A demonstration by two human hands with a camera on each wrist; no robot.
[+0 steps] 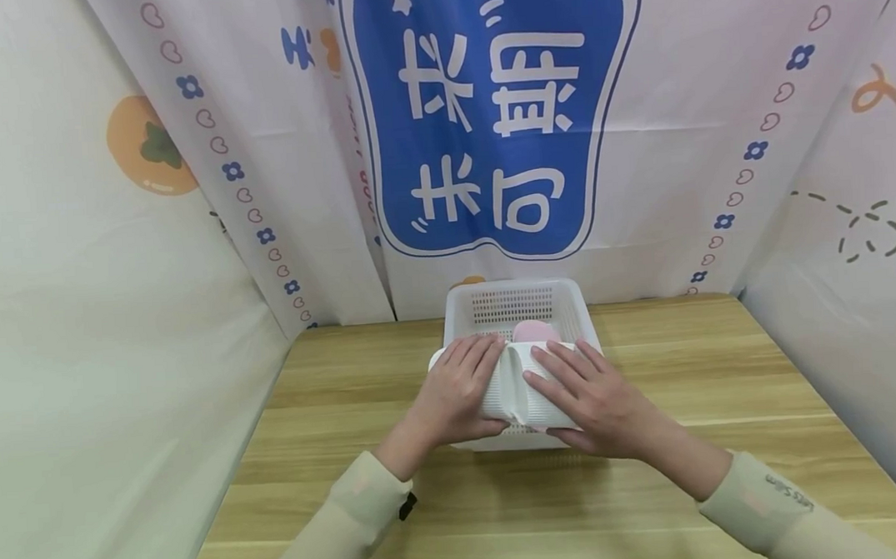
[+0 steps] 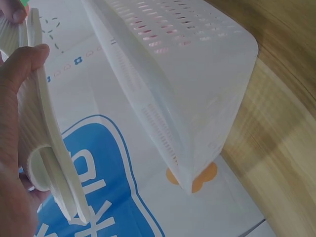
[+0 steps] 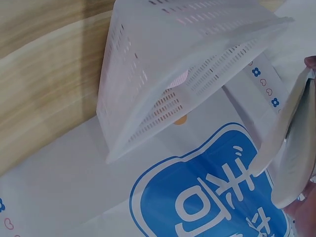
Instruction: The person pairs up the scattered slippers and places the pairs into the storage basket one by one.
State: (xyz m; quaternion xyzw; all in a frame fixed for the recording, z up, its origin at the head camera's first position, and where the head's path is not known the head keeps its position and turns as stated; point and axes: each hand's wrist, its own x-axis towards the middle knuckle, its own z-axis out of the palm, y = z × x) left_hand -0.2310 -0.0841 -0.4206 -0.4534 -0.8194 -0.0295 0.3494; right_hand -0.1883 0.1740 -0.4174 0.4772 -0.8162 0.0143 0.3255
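Note:
A pair of white slippers (image 1: 539, 400) with ribbed surfaces is held above a white plastic basket (image 1: 510, 286). My left hand (image 1: 453, 396) grips the left part, fingers over the top and thumb along the near side. The right hand (image 1: 607, 406) holds the other part, its fingers spread across the ribbing and its thumb below. Seen from the left wrist, the slippers (image 2: 49, 133) show thin sole edges and a rounded opening. In the right wrist view, pale curved edges of the slippers (image 3: 284, 133) lie at the right, most of that hand being out of frame.
Inside the basket lies a pink object (image 1: 534, 331), partly hidden by the slippers. The basket stands on a wood-grain table (image 1: 362, 383) near its back edge. A printed cloth (image 1: 661, 178) hangs behind, and pale cloth walls (image 1: 105, 344) flank the table.

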